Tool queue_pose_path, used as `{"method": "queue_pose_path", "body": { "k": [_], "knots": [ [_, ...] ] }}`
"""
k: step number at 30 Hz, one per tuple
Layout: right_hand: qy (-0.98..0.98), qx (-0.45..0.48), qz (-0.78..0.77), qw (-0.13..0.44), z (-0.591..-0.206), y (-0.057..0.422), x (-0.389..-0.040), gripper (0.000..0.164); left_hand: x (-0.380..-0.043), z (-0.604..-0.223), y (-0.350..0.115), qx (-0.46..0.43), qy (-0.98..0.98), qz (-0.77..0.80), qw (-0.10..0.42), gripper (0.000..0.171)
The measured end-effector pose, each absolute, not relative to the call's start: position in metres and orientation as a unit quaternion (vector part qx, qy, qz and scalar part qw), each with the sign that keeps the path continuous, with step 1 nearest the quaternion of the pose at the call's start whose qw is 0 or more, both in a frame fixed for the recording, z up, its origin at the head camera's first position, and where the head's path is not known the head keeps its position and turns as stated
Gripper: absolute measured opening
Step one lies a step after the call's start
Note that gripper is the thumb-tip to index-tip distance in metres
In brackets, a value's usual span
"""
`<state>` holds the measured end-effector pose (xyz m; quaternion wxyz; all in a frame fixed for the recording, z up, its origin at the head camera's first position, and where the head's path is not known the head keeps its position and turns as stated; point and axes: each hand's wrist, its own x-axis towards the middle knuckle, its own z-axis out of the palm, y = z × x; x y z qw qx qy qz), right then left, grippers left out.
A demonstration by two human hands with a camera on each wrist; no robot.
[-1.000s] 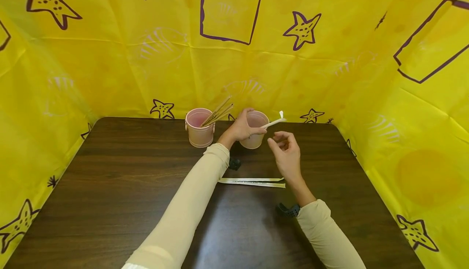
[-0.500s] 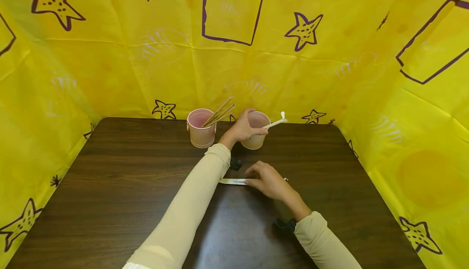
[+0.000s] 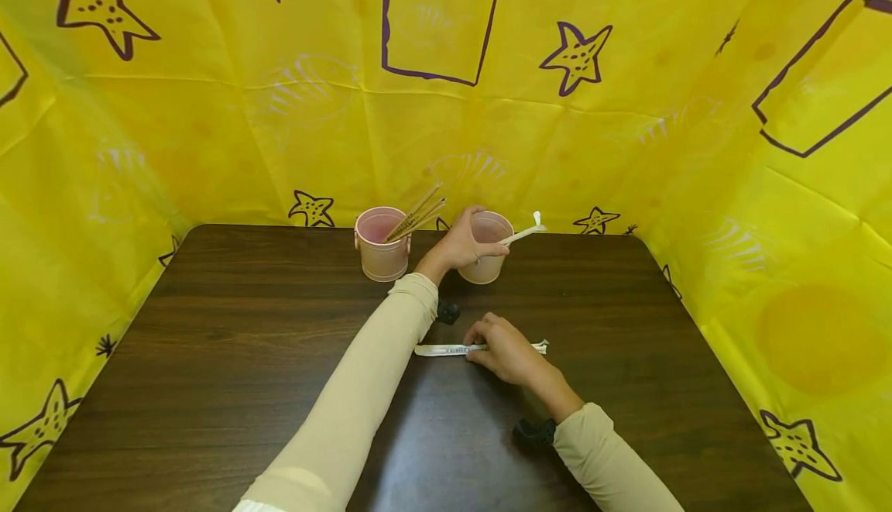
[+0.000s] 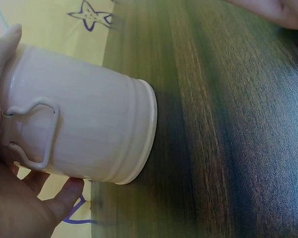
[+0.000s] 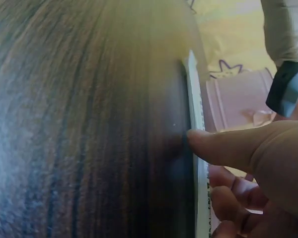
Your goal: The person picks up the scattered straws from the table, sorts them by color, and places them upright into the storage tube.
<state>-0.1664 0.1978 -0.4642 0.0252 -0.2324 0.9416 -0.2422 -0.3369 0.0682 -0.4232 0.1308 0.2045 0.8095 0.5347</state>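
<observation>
My left hand (image 3: 463,245) grips the right-hand pink bucket (image 3: 482,270) at its rim, fingers round the far side. In the left wrist view that bucket (image 4: 89,109) stands upright on the table, its wire handle hanging against the wall. A white paper-wrapped straw (image 3: 524,235) leans out of it beside my left thumb. My right hand (image 3: 507,349) pinches slim white paper-wrapped straws (image 3: 442,350) at mid-length, close over the table. In the right wrist view my thumb presses the near side of the printed white wrapper (image 5: 196,104), fingers curled on the other side.
Another pink bucket (image 3: 383,262) stands to the left, with several tan printed sticks (image 3: 414,218) leaning out. Dark wood table (image 3: 244,341) spreads all round. A yellow sheet (image 3: 446,125) with starfish drawings hangs behind and at both sides.
My right hand has come down and left from beside the bucket to the straws on the table, now pinching them together. My left hand stays on the bucket.
</observation>
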Motion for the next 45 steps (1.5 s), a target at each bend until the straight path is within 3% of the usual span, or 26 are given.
{"method": "queue_pose_path", "body": {
  "k": [11, 31, 40, 45],
  "knots": [
    [0.948, -0.267, -0.163, -0.062, -0.46, 0.203, -0.168, 0.005, -0.335, -0.421, 0.068, 0.209, 0.806, 0.538, 0.133, 0.101],
    [0.918, -0.238, -0.316, 0.016, -0.431, 0.246, -0.171, 0.008, -0.335, -0.42, 0.065, 0.209, 0.807, 0.535, 0.135, 0.101],
    [0.912, -0.251, -0.322, -0.028, -0.431, 0.251, -0.17, 0.01, -0.333, -0.417, 0.065, 0.202, 0.803, 0.542, 0.144, 0.102],
    [0.897, -0.218, -0.372, -0.096, -0.418, 0.256, -0.169, 0.012, -0.332, -0.418, 0.066, 0.201, 0.799, 0.548, 0.146, 0.101]
  ]
}}
